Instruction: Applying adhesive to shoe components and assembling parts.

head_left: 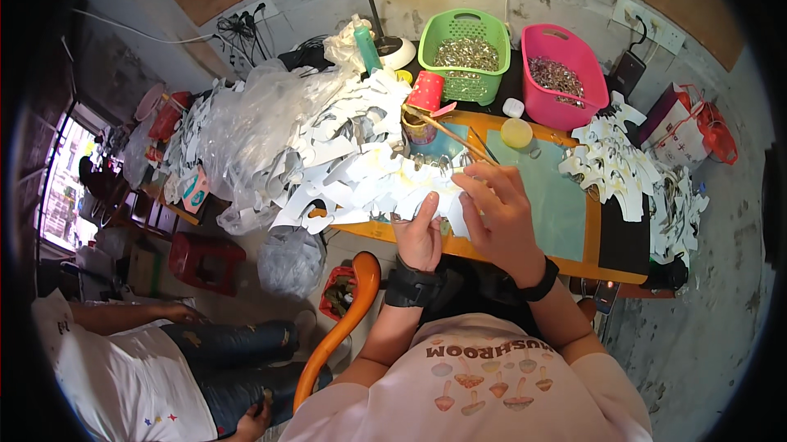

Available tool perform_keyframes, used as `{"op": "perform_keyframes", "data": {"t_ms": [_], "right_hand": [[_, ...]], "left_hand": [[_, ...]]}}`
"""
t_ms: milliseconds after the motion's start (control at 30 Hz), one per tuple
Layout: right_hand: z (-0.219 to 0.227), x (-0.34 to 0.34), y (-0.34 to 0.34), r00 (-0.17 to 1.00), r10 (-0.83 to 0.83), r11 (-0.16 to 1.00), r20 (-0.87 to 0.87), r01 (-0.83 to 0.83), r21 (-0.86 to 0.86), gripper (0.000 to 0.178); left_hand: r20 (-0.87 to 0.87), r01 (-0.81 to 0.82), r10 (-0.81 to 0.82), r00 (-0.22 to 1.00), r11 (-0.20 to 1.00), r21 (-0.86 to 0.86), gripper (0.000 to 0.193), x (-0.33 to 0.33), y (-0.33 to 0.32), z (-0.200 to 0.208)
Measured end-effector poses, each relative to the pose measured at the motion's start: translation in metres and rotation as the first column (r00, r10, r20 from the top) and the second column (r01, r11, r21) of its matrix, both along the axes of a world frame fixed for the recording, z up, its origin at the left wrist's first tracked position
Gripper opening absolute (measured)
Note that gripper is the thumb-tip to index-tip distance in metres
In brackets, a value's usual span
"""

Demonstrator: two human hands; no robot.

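The row of flat white cut-out pieces with small metal loops along its upper edge [402,184] lies at the centre of the frame, its long axis running roughly left to right; the left hand [420,239] meets its lower edge, thumb laid over the white pieces and the other fingers mostly hidden, seemingly closed on them; the right hand [498,211] is nearer the row's right end, its fingers bent and only slightly parted; whether they pinch anything, I cannot tell; the brown wooden stick [447,132] slants down toward them from above; leftward, the loose heap of white cut-outs [320,147] crowds the row; rightward, the flat blue-green mat [559,208] offers open room, bounded below by the front edge of the orange-yellow bench [593,245].
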State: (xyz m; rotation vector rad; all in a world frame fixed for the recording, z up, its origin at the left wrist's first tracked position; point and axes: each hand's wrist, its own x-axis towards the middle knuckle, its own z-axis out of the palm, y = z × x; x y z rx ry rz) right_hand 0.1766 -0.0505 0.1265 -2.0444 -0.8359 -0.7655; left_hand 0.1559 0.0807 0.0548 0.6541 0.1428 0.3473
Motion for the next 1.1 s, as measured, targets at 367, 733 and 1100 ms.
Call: {"op": "perform_keyframes", "data": {"t_ms": [367,733,1100], "right_hand": [[0.005,0.005,0.017,0.994,-0.104,0.994,-0.037,0.102,-0.04,0.038],[-0.007,0.02,0.001,0.801,0.086,0.889,-0.592,0.207,0.408,0.022],[-0.011,0.046,-0.006,0.553,0.774,0.232,-0.309,0.208,0.95,0.024]], "left_hand": [[0.165,0.047,-0.031,0.986,0.995,-0.093,0.04,-0.002,0.003,-0.015],[0.179,0.078,-0.053,0.982,0.987,-0.137,0.038,-0.003,0.009,-0.01],[0.07,-0.035,0.05,0.996,0.979,-0.203,0.027,0.002,0.029,-0.016]]}}
